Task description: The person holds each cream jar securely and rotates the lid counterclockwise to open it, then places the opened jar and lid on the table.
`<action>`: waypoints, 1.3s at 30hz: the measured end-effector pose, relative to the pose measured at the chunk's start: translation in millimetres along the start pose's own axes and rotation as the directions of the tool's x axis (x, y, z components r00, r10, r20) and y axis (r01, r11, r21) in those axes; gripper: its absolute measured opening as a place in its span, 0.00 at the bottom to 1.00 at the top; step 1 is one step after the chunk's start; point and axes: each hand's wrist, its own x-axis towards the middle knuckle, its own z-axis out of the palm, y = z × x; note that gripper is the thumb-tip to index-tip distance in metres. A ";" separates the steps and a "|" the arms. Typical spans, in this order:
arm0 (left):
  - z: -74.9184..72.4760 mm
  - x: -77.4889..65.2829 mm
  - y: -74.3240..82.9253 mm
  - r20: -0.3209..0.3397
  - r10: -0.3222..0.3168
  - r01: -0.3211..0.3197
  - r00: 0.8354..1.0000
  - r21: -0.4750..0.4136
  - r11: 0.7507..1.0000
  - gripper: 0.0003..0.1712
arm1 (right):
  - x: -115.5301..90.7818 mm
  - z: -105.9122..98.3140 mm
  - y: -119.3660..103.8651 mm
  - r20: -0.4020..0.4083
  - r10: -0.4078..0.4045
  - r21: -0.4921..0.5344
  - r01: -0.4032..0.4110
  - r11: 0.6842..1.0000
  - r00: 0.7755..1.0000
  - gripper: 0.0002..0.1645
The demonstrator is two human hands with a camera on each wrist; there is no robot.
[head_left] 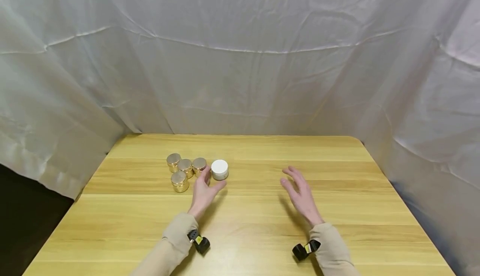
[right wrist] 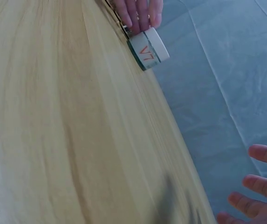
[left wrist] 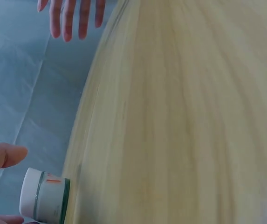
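Observation:
A white-lidded jar point(head_left: 219, 170) stands upright on the wooden table; its side carries a red "V7" mark, readable in the right wrist view. Around its near left side reaches my left hand point(head_left: 203, 192), fingers at the left and thumb extended toward the front right. The thumb point(left wrist: 5, 156) is apart from the jar in the left wrist view, so the hand is not gripping it. My right hand point(head_left: 301, 195) hovers over the right half of the table, fingers spread and slightly bent, holding nothing.
Several gold-lidded jars point(head_left: 180, 181) stand grouped left of the white one, the closest right beside my left fingers. A pale curtain point(head_left: 240, 80) hangs behind the table's point(head_left: 247, 242) far edge and along its sides.

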 end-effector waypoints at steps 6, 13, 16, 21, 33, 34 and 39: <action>3.7 5.7 -2.8 -0.001 -0.050 0.050 0.999 -0.028 0.998 0.51 | -1.5 1.1 -0.3 -0.002 0.006 -0.004 -0.006 1.000 1.000 0.30; 6.4 9.9 -4.4 0.008 -0.036 0.036 0.999 0.006 0.999 0.50 | -1.4 2.7 1.7 -0.014 -0.013 -0.001 0.013 1.000 1.000 0.29; 7.1 12.3 -3.5 0.014 -0.041 0.041 0.999 0.054 0.998 0.53 | -1.8 3.2 2.6 -0.002 -0.006 0.015 0.006 1.000 1.000 0.29; 10.0 16.3 0.5 0.001 -0.018 0.018 1.000 0.139 0.990 0.51 | -2.0 3.2 4.2 0.011 -0.003 0.036 0.003 0.999 1.000 0.29; 15.1 26.0 -1.8 -0.040 0.048 -0.036 0.998 0.252 0.967 0.48 | -2.8 4.6 5.3 0.018 -0.011 0.043 0.010 0.999 1.000 0.29; 15.5 26.3 -1.3 -0.045 0.046 -0.033 0.998 0.256 0.966 0.48 | -2.8 4.7 5.4 0.018 -0.010 0.041 0.010 0.999 1.000 0.29; 17.5 28.9 1.7 -0.068 0.034 -0.014 0.997 0.277 0.961 0.48 | -2.9 4.2 4.3 0.023 -0.003 0.036 0.002 0.999 1.000 0.29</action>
